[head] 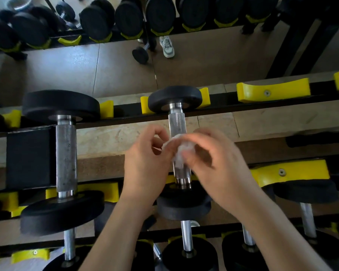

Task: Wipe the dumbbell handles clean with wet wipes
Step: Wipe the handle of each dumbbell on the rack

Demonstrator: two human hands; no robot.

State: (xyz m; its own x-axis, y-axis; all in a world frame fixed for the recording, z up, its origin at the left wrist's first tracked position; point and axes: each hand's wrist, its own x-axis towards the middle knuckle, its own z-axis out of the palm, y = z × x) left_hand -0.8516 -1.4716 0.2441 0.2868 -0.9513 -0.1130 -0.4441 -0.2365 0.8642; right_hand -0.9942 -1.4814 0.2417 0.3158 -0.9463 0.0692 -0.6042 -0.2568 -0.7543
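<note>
Your left grip [145, 163] and right grip [213, 161] both pinch the wipe [179, 147] over the handle [176, 122]; it runs front-to-back across the rack [223, 107], right grip nearer.

A small dumbbell [175, 97] with 2 black round ends lies level, its far end in a yellow cradle [205, 94]. A crumpled white wet wipe [181, 152] is bunched against its knurled silver handle [176, 122].

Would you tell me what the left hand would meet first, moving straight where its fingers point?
The left hand would probably meet the wet wipe first, bunched over the dumbbell handle; depth is unclear.
</note>
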